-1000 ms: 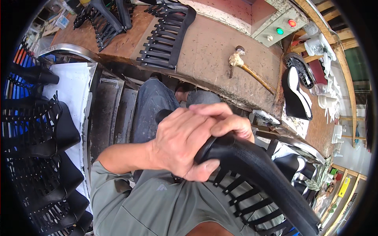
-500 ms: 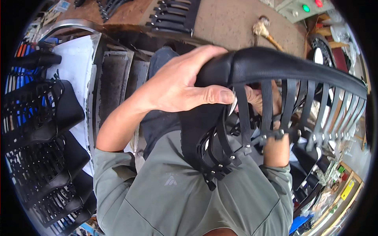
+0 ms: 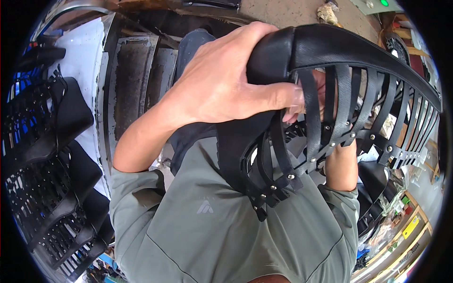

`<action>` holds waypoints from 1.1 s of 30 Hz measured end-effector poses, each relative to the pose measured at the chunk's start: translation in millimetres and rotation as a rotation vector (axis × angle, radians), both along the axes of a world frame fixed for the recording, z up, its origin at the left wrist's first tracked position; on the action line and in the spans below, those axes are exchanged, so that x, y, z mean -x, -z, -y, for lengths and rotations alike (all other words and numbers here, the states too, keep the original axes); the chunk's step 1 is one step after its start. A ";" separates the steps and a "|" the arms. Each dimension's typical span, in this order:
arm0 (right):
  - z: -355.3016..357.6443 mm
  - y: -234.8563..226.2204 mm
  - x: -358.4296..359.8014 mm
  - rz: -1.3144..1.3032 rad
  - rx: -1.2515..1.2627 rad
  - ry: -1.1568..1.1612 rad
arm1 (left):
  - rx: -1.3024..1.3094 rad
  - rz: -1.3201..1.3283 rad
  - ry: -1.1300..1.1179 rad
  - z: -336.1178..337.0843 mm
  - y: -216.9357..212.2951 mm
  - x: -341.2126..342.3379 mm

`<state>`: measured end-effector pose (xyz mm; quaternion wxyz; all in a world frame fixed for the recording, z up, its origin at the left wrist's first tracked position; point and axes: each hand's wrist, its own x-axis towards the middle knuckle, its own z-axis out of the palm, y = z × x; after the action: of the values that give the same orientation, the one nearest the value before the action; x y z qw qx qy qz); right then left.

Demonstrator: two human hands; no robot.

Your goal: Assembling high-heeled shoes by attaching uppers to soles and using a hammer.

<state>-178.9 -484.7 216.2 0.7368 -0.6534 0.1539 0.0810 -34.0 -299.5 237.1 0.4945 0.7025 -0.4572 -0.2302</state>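
Note:
A tall black strappy shoe [image 3: 363, 52] with riveted straps is held up close in front of me. My left hand [image 3: 222, 80] grips its solid heel end, thumb lying along the side. My right forearm rises from the lower right. My right hand [image 3: 321, 89] sits behind the straps, inside the shoe, and only bits of its fingers show between them. How it grips is hidden. My grey-green shirt fills the view below.
A stack of black strappy shoe parts [image 3: 47, 155] stands at the left beside a white sheet [image 3: 89, 52]. A grey metal frame [image 3: 137, 80] lies beyond my arm. A hammer [image 3: 325, 12] rests on the brown bench at the top. Cluttered shelves [image 3: 406, 221] stand at the lower right.
The shoe has come up from my lap to close before the camera, with my left hand still on its heel end. My right hand has gone in behind the straps.

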 end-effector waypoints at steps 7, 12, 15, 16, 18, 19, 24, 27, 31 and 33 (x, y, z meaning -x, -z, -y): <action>-4.2 -8.8 -6.8 -0.065 0.099 0.083 | 0.100 0.114 -0.075 6.1 10.2 -1.5; -2.3 10.5 -11.5 -0.094 0.136 0.029 | -0.010 0.147 -0.205 9.9 14.2 2.9; -0.2 12.8 -18.4 -0.135 0.061 -0.031 | -0.036 0.138 -0.267 11.5 12.8 6.1; 2.4 14.1 -17.4 -0.146 0.014 -0.019 | -0.075 0.080 -0.281 13.9 7.1 8.4; 4.2 16.0 -7.1 -0.131 -0.233 0.195 | -0.072 0.102 -0.301 19.2 2.2 12.2; -5.9 29.6 -7.4 0.019 0.084 0.094 | -0.107 0.124 -0.356 15.1 6.3 13.8; 17.7 48.7 -22.0 0.404 -0.124 0.026 | 0.121 -0.530 -0.161 32.3 85.2 -19.8; 60.3 58.6 -43.3 0.131 -0.284 0.037 | 0.447 -0.990 0.045 23.5 63.4 -31.5; 16.9 9.2 -50.1 0.211 0.088 0.043 | 0.636 -1.008 0.164 5.7 100.2 -36.0; -20.9 -1.4 -48.3 0.574 0.483 -0.234 | 0.646 -0.799 0.022 -0.5 50.6 -13.1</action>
<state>-130.6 -463.8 217.6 0.5609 -0.8171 -0.1192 -0.0602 -20.8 -299.1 186.4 0.8199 0.3663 -0.2878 -0.3328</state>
